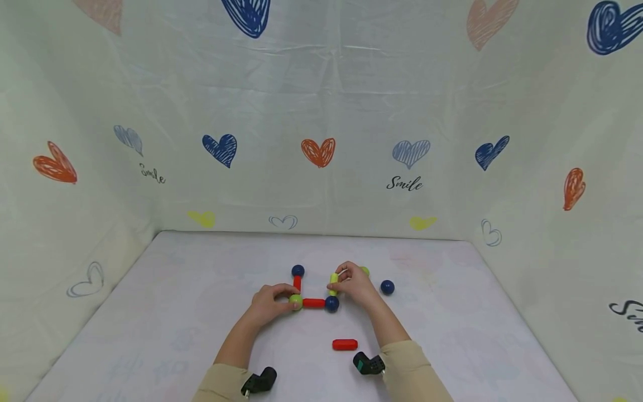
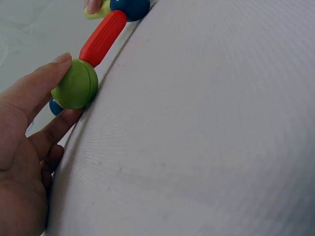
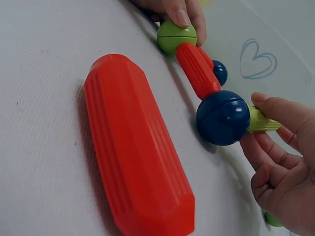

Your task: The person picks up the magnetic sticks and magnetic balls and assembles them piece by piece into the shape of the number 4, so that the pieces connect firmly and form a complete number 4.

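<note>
My left hand [image 1: 271, 302] pinches a green ball [image 2: 76, 84] between thumb and fingers. From that ball one red rod [image 1: 313, 303] runs right to a blue ball [image 3: 223, 118], and another red rod [image 1: 297, 283] runs back to a second blue ball [image 1: 298, 271]. In my right hand [image 1: 355, 282] a yellow-green rod [image 1: 334, 283] is pinched between thumb and fingers. Its near end meets the right-hand blue ball, as the right wrist view shows. My right palm hides nothing of that joint there.
A loose red rod [image 1: 345, 344] lies on the white table [image 1: 166, 312] in front of the joined pieces. Beyond my right hand are a partly hidden green ball [image 1: 365, 271] and a separate blue ball [image 1: 387, 287]. A heart-printed curtain [image 1: 361, 111] surrounds the table's back and sides.
</note>
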A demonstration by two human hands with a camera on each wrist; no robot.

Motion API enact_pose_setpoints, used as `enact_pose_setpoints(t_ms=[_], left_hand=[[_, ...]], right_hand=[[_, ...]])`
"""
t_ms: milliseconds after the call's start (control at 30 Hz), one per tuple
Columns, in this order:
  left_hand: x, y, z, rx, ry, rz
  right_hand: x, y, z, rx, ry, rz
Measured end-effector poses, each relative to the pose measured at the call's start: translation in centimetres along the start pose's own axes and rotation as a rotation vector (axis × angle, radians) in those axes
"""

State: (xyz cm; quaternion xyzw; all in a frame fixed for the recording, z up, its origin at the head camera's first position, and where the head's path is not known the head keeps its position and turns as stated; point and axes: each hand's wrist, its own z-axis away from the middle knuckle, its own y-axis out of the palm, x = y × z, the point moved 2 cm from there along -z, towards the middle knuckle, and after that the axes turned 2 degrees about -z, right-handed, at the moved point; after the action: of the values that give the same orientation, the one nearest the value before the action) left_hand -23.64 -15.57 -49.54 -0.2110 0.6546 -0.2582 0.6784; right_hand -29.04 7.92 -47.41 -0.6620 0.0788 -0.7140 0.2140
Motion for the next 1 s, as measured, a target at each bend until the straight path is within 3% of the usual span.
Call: enact_pose_setpoints(t_ms=[367,1000], left_hand=[[-0.1,0.1,-0.1,0.005,0.001,-0.001],[0.0,0.1,0.0,-0.001,-0.035,-0.005]], right_hand=[[-0.4,-0.1,0.1,-0.015,-0.009,-0.013],[0.3,-2.5,2.0,-0.078,-0.032,0.01]])
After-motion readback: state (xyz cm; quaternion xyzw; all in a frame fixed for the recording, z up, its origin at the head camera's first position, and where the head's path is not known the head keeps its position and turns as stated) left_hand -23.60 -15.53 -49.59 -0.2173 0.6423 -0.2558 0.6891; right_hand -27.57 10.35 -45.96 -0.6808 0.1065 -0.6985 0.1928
